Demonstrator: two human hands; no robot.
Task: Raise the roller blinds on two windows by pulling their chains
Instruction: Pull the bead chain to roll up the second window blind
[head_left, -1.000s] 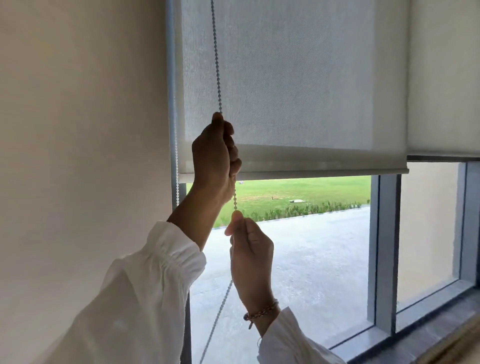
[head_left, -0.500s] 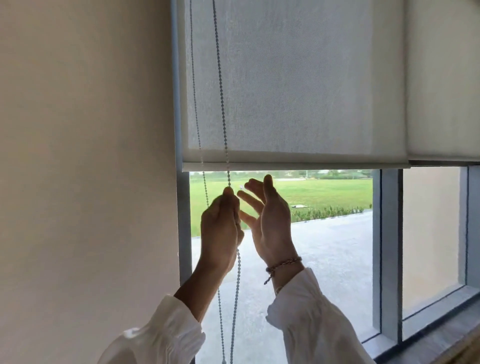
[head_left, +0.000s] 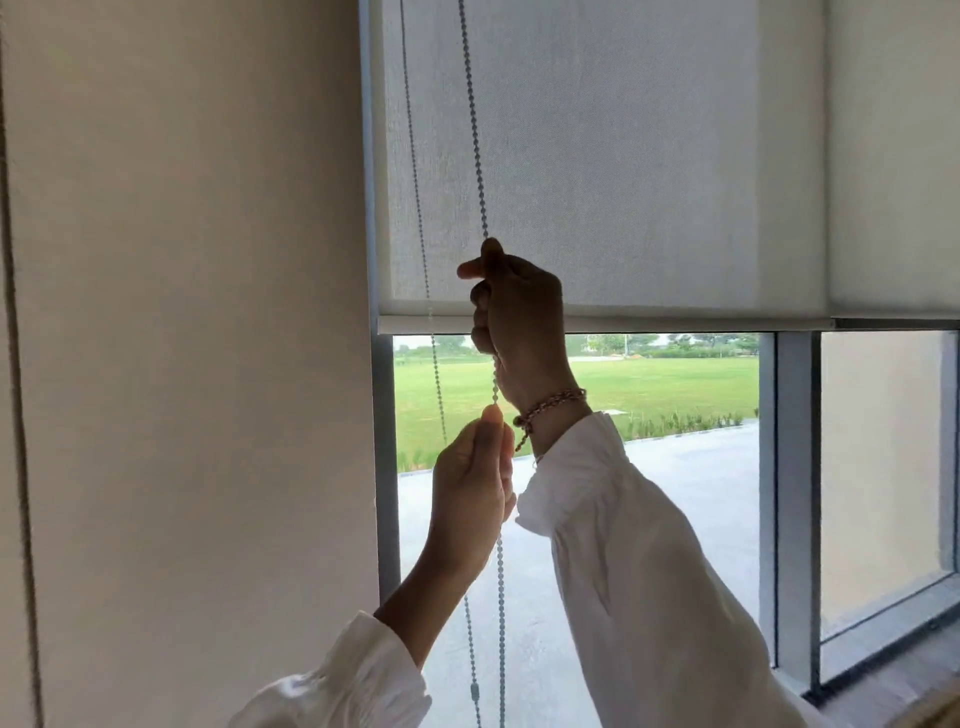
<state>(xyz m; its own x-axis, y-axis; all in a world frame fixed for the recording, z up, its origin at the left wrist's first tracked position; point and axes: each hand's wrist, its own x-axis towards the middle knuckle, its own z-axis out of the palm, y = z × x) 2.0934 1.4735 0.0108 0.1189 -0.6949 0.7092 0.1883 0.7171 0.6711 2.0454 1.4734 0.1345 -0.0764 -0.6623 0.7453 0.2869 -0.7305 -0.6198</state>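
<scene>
A pale roller blind (head_left: 649, 156) hangs partly raised over the left window, its bottom bar (head_left: 675, 325) a little above mid-height. A beaded chain (head_left: 470, 119) loops down along the blind's left side. My right hand (head_left: 519, 317), with a braided bracelet at the wrist, is shut on the front strand just in front of the bottom bar. Directly below it, my left hand (head_left: 470, 486) pinches the same strand between thumb and fingers. The back strand (head_left: 415, 171) hangs free to the left. A second blind (head_left: 893, 156) covers the right window at about the same height.
A plain beige wall (head_left: 182, 338) fills the left half. The grey window frame (head_left: 792, 493) separates the two panes, with a sill (head_left: 883, 670) at lower right. Grass and pavement lie outside.
My right hand went from open beside the chain up to a grip in front of the bottom bar. My left hand, on top a second ago, now holds the strand below it.
</scene>
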